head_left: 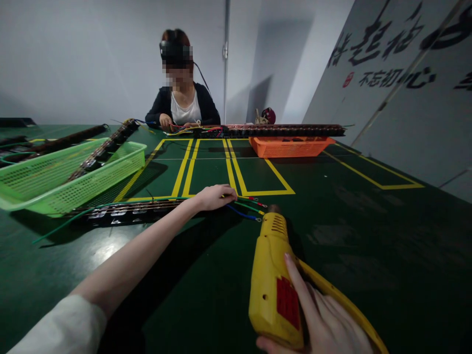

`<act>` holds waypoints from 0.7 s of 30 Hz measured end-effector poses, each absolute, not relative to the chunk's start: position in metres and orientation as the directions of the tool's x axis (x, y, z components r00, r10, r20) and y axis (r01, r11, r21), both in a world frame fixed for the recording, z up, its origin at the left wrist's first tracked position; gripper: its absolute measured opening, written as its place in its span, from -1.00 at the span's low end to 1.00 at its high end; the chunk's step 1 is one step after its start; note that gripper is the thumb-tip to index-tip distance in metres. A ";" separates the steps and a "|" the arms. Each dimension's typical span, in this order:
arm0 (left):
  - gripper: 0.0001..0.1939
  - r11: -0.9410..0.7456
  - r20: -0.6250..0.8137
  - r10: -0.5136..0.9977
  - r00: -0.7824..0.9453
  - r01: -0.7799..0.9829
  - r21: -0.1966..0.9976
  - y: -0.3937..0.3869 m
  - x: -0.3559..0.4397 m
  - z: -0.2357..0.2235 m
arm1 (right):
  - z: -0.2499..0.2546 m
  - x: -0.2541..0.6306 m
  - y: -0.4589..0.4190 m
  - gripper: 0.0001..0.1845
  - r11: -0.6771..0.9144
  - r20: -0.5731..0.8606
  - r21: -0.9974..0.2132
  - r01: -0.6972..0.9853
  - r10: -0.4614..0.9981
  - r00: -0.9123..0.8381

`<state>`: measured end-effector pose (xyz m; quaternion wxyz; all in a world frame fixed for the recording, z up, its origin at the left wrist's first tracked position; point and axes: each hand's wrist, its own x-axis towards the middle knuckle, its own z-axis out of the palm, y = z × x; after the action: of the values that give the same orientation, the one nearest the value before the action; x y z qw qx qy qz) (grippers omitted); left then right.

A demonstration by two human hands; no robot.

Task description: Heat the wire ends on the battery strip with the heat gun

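Note:
My right hand (324,319) grips a yellow heat gun (273,275) with a red switch, its nozzle pointing away from me toward a bundle of coloured wires (249,206). My left hand (214,196) rests on those wires where they leave a long dark terminal strip (121,211) lying on the green table (368,236). The red, green and blue wire ends with ring lugs fan out just to the right of my fingers, a little ahead of the gun's nozzle.
A green mesh basket (44,182) holding another dark strip stands at the left. An orange basket (291,146) and a long strip (287,130) lie at the far side, where another person (180,103) handles wires. Yellow lines mark the table.

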<state>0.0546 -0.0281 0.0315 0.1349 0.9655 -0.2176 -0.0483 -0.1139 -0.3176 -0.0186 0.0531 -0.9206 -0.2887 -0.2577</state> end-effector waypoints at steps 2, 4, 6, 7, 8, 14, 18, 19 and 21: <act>-0.67 -0.881 -0.066 -0.430 0.901 -0.402 0.249 -0.029 0.054 0.033 | -0.017 -0.115 -0.313 0.16 -0.829 0.487 0.029 0.558 0.499 0.716; -0.69 -0.879 -0.090 -0.439 0.894 -0.407 0.248 -0.030 0.054 0.034 | -0.015 -0.117 -0.306 0.17 -0.820 0.482 -0.002 0.572 0.501 0.719; -0.72 -0.870 -0.099 -0.450 0.888 -0.410 0.276 -0.030 0.055 0.035 | -0.014 -0.120 -0.299 0.19 -0.805 0.479 -0.042 0.592 0.503 0.719; -0.72 -0.863 -0.099 -0.452 0.887 -0.406 0.299 -0.030 0.056 0.035 | -0.014 -0.122 -0.294 0.19 -0.806 0.475 -0.066 0.588 0.493 0.729; -0.72 -0.857 -0.100 -0.451 0.887 -0.399 0.327 -0.031 0.056 0.035 | -0.013 -0.123 -0.289 0.20 -0.812 0.470 -0.088 0.576 0.476 0.743; -0.63 -0.829 -0.093 -0.369 0.925 -0.283 0.483 -0.031 0.057 0.035 | -0.013 -0.131 -0.255 0.26 -0.765 0.492 -0.142 0.629 0.497 0.715; -0.50 -0.846 -0.119 -0.281 0.952 -0.187 0.499 -0.030 0.055 0.036 | -0.013 -0.137 -0.235 0.35 -0.787 0.447 -0.221 0.576 0.443 0.777; -0.46 -0.842 -0.119 -0.277 0.954 -0.180 0.509 -0.030 0.055 0.035 | -0.013 -0.138 -0.232 0.34 -0.785 0.439 -0.236 0.573 0.440 0.784; -0.40 -0.822 -0.108 -0.285 0.953 -0.184 0.539 -0.029 0.056 0.034 | -0.012 -0.138 -0.229 0.31 -0.764 0.438 -0.244 0.597 0.463 0.771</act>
<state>0.0557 -0.0292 0.0338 0.2719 0.9499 -0.1234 -0.0923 -0.1376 -0.2289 -0.0120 0.1884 -0.9219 -0.2875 -0.1789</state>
